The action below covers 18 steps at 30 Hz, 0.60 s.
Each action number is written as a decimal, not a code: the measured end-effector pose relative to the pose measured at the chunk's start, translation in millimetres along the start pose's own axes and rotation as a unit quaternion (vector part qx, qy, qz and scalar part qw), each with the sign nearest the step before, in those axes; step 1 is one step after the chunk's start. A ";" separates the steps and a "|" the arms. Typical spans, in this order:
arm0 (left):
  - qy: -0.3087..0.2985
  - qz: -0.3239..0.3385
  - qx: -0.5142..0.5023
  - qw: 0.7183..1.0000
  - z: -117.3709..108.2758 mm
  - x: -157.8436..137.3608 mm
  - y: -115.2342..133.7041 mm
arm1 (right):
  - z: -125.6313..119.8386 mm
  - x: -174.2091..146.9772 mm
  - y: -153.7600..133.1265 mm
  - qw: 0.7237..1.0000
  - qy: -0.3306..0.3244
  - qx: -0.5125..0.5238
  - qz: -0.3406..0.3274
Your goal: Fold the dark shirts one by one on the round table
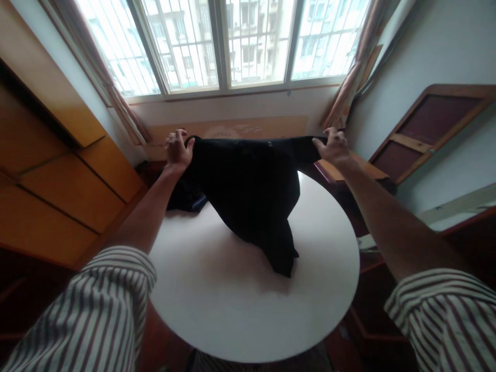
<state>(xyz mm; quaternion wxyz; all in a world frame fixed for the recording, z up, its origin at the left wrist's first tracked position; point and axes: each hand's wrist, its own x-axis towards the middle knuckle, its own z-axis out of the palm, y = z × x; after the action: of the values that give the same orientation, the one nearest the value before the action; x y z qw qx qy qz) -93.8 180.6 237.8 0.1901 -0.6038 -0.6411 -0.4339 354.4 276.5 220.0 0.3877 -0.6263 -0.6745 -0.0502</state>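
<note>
A black garment (pixel 248 181) hangs stretched between my two hands over the round white table (pixel 217 305). Its upper edge is pulled almost straight, while the lower part narrows to a tip close to the tabletop. Whether it is a top or trousers cannot be made out. My left hand (pixel 179 150) pinches the upper left corner, thumb against the cloth. At the right end, my right hand (pixel 332 146) grips a narrow part of the same garment. Another dark cloth bundle (pixel 186 196) lies on the table's far left, partly hidden behind the garment.
Beyond the table is a barred window (pixel 256 46) with curtains (pixel 349 82) at its sides. Wooden cabinets (pixel 70 181) stand on the left. A wooden chair or frame (pixel 422 139) leans by the right wall, beside a wooden board (pixel 368 168).
</note>
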 end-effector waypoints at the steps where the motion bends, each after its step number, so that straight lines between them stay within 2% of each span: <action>1: -0.023 0.014 0.011 1.000 10.2 -5.9 10.0 | 4.1 -6.3 -4.6 1.000 -0.019 -0.019 0.004; 3: -0.061 0.061 0.010 0.996 25.0 -39.1 29.6 | 9.5 -38.1 -12.6 0.997 -0.062 -0.031 -0.029; 6: -0.142 0.142 -0.025 0.979 29.3 -123.6 51.4 | 5.6 -120.2 -16.7 0.974 -0.185 0.030 -0.124; 8: -0.253 0.217 -0.072 0.940 21.9 -181.9 60.1 | -4.0 -180.6 -12.7 0.945 -0.272 0.077 -0.161; 11: -0.338 0.255 -0.120 0.898 6.3 -243.3 71.0 | -17.8 -251.9 -0.2 0.911 -0.338 0.125 -0.202; 13: -0.361 0.255 -0.147 0.885 0.7 -263.4 79.7 | -19.7 -279.5 7.7 0.896 -0.353 0.141 -0.229; 15: -0.365 0.244 -0.155 0.885 3.2 -272.4 88.6 | -14.9 -292.1 12.1 0.900 -0.336 0.156 -0.228; 18: -0.345 0.221 -0.127 0.903 20.2 -276.3 97.5 | -4.0 -289.7 11.0 0.920 -0.282 0.224 -0.154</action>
<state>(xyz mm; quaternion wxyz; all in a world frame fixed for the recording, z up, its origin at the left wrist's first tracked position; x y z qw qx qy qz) 58.3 17.8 46.4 -0.0307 -0.8609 -0.4561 -0.2233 341.3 43.2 48.4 0.2988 -0.4003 -0.8374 0.2218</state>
